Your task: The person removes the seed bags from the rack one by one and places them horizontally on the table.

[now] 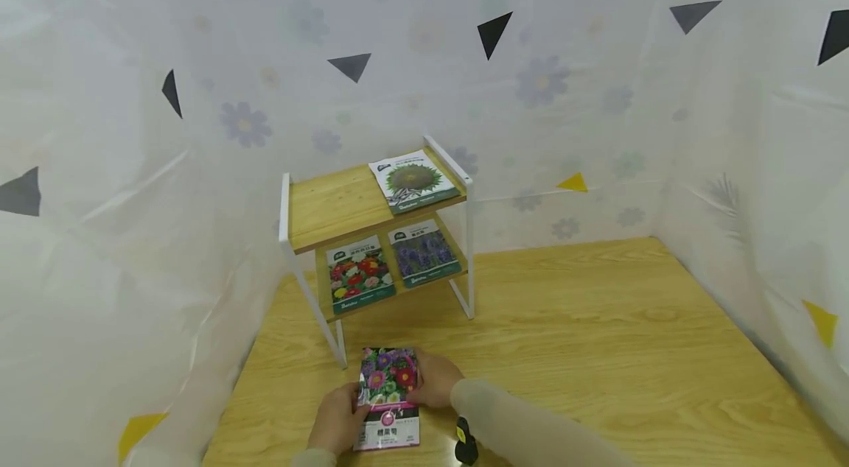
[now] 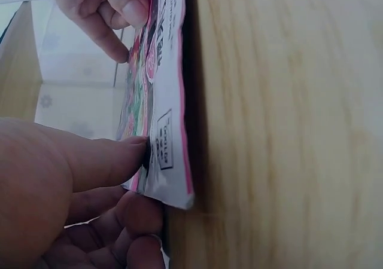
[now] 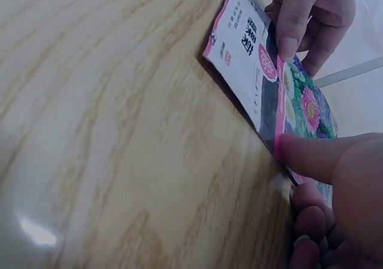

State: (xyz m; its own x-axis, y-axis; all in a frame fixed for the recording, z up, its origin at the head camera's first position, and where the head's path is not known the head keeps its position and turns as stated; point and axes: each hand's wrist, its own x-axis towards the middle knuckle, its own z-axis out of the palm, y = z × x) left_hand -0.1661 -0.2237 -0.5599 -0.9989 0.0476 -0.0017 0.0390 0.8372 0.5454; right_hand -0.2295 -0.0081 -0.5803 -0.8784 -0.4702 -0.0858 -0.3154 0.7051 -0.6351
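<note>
Both hands hold one flower seed packet (image 1: 388, 399) just above the wooden table, in front of the small shelf. Its upper part shows pink, purple and red blooms; the lower part is white with a pink edge. My left hand (image 1: 336, 419) pinches the packet's left edge, thumb on the printed face and fingers curled beneath, as the left wrist view shows. On the opposite edge, my right hand (image 1: 436, 378) pinches it the same way, its thumb (image 3: 311, 155) lying across the pink band. The packet's back is hidden.
A two-tier wooden shelf (image 1: 334, 205) with white metal sides stands behind the hands. On its top lies a sunflower packet (image 1: 414, 181); below are a red-flower packet (image 1: 360, 274) and a lavender packet (image 1: 424, 253). A small black object (image 1: 466, 443) is by the right sleeve. Patterned sheeting surrounds the table.
</note>
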